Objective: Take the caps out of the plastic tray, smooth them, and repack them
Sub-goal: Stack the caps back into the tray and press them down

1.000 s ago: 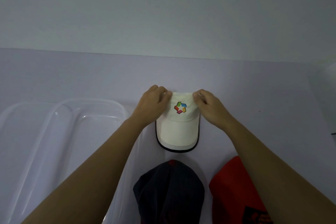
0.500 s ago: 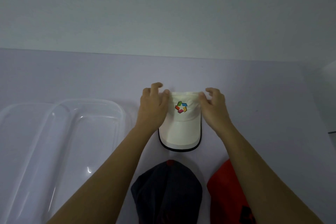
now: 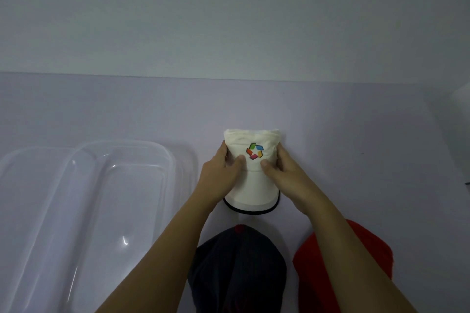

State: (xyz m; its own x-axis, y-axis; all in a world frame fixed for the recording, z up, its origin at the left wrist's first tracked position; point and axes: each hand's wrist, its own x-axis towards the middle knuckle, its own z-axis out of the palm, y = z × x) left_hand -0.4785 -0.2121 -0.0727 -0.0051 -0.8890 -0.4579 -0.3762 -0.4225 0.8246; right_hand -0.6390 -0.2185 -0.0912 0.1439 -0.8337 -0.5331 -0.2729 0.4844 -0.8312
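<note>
A white cap [image 3: 251, 183] with a coloured logo and a black-edged brim lies on the table, brim toward me. My left hand [image 3: 220, 173] grips its left side and my right hand [image 3: 283, 173] grips its right side, both thumbs pressed on the front panel below the logo. A dark navy cap [image 3: 239, 267] lies nearer to me, partly under my left forearm. A red cap [image 3: 366, 256] lies at the lower right, partly hidden by my right forearm. The clear plastic tray [image 3: 84, 206] stands on the left and holds no caps.
The pale purple table [image 3: 127, 109] runs back to a plain wall. A white object [image 3: 461, 99] shows at the far right edge.
Both hands slid from the cap's top corners down its sides, and the thumbs now press on its front. The crown's top edge is uncovered.
</note>
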